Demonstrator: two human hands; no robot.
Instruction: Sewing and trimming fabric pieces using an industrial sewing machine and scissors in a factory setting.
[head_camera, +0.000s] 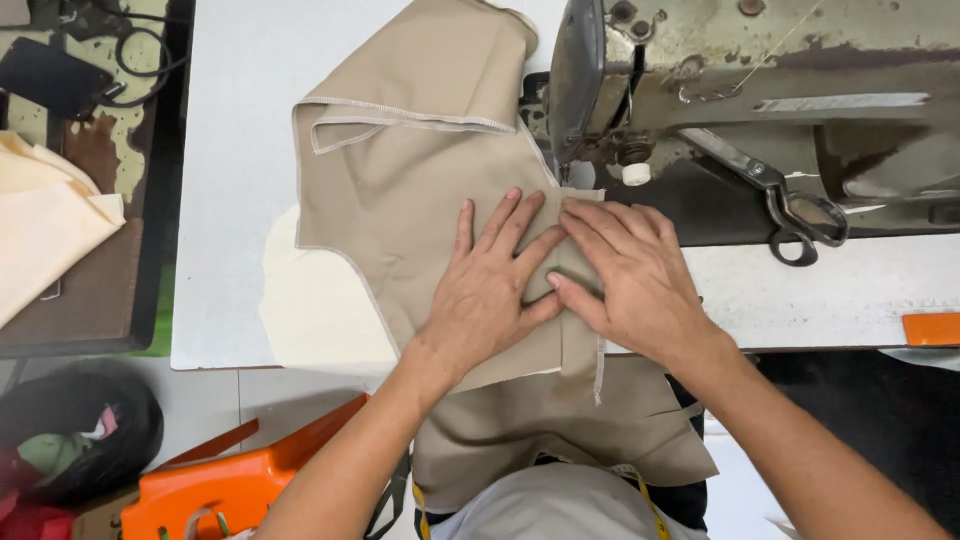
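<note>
A pale grey-white sewing table (235, 150) fills the middle of the view, with a darker worn side table (95, 290) to its left and a grey floor below. At the table's far right stands an old industrial sewing machine (760, 60), its cream paint chipped and rust-stained, the needle end facing the cloth. A large piece of tan fabric (400, 170) spreads from the machine across the table and hangs over the near edge toward the person's lap; its edges are overlocked in light thread and one flap is folded back at the top. A cream fabric piece (310, 300) lies under it on the table, and folded cream cloth (45, 225) rests on the side table. An orange plastic stool (235, 480) sits by the floor at lower left. The left hand (490, 285) lies flat and open on the tan fabric, fingers spread, pressing it down. The right hand (630, 280) presses beside it, touching it, fingers extended toward the needle area. Dark scissors (790, 205) lie on the machine bed, and an orange object (930, 328) sits at the right edge.
</note>
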